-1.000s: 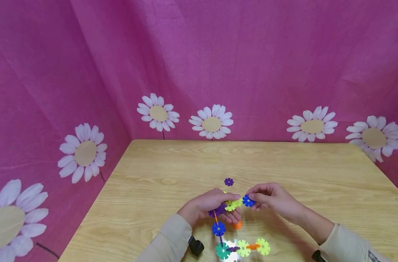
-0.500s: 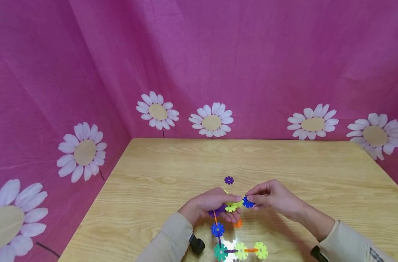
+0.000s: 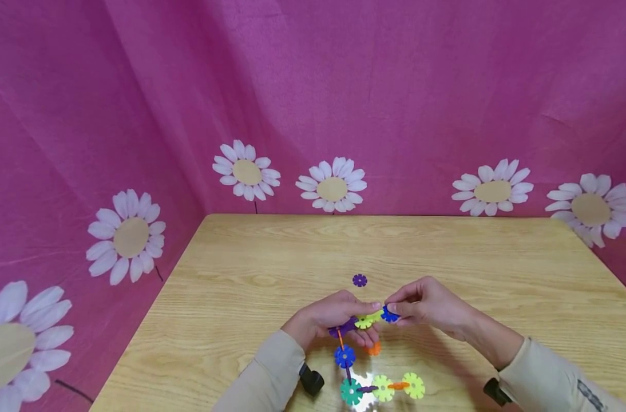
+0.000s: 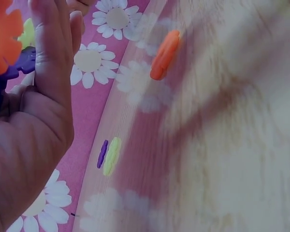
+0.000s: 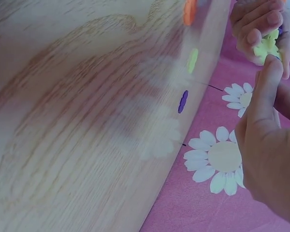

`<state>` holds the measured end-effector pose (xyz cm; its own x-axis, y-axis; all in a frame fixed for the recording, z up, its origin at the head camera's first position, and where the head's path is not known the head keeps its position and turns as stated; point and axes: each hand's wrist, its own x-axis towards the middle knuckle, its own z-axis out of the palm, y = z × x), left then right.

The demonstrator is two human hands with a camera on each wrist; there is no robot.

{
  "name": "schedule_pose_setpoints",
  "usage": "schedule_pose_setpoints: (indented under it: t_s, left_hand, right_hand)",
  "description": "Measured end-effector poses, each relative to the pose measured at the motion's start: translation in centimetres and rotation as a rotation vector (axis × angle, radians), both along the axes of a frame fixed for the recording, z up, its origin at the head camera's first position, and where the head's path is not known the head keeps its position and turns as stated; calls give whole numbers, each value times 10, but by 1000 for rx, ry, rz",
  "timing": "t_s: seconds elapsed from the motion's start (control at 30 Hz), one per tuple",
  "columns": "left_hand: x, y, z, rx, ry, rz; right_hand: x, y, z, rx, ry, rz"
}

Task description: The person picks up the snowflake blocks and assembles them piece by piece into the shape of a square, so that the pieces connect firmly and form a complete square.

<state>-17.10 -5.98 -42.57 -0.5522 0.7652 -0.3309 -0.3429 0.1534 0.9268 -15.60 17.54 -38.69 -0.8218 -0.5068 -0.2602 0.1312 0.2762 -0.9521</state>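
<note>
My left hand grips one end of a chain of interlocking plastic snowflake discs, its thumb over a yellow disc beside a purple disc. From there the chain bends down through a blue disc to a green disc. It then runs right to another yellow disc at the far end. Between thumb and fingers, my right hand pinches a loose dark blue disc, its edge right at the held yellow disc. In the right wrist view, fingers cover most of that blue disc.
On the wooden table lie a loose purple disc beyond the hands and an orange disc below the left fingers. A loose yellow disc shows in the right wrist view. Pink flowered cloth hangs behind the table.
My right hand has brought the blue disc slightly left, closing the gap to the yellow disc. My left hand keeps its hold on the chain. The head view has tilted slightly downward.
</note>
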Motion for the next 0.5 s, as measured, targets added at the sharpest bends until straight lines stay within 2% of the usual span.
schedule_pose_setpoints:
  t_s: [0.13, 0.33, 0.5]
  left_hand:
    - [0, 0, 2, -14, -7, -19]
    - [2, 1, 2, -12, -4, -15]
    - [5, 2, 2, 11, -6, -34]
  right_hand:
    - [-1, 1, -1, 10, -7, 4]
    - [-2, 2, -2, 12, -1, 15]
    - [-1, 3, -2, 5, 9, 53]
